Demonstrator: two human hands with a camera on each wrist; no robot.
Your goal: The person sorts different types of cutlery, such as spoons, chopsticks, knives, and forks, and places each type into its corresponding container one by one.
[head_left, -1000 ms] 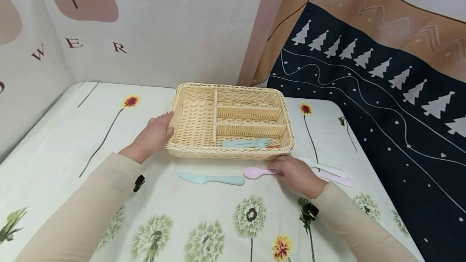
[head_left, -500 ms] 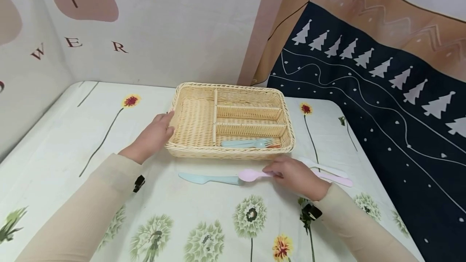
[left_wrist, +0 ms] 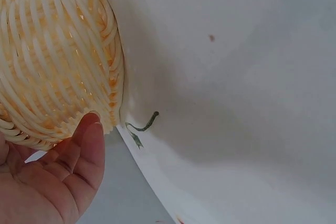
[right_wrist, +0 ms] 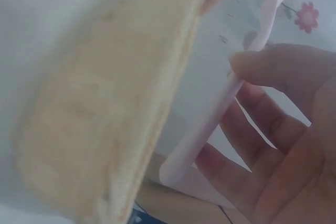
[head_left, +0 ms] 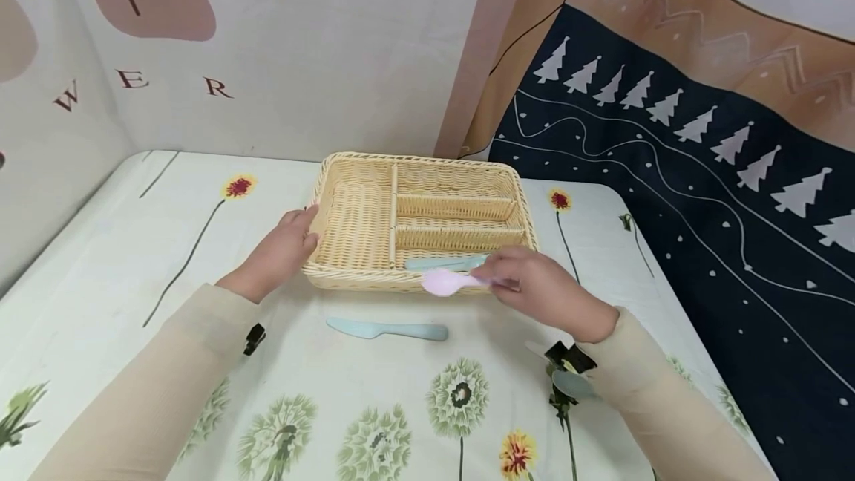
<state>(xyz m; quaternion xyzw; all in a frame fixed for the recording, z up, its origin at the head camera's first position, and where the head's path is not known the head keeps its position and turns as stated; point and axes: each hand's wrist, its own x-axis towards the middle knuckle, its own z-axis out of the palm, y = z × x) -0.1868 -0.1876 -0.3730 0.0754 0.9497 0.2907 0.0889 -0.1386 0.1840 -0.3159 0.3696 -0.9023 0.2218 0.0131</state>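
While our right hand (head_left: 546,292) pinches the pink spoon (head_left: 454,283), jutting left of its fingertips, our left hand (head_left: 272,253) holds the end of the basket (head_left: 357,221) with bent fingers; too loose or low, we judge, that spoon could snag the near rim (head_left: 354,275) and slip

Head view: bright, even, soft light; far corners of the tabletop (head_left: 374,370) reasonably crisp. Faint soft shadows beside the left sleeve (head_left: 140,384) and along the basket's (head_left: 354,280) near side. Spoon (head_left: 444,282) slightly smeared. Wide-angle stretch on sleeves toward bottom corners. Left wrist: dimmer, greyish, broad soft shadow beside basket, weave readable. Right wrist: hazy, washed out; close-up basket badly out of focus, spoon soft-edged.
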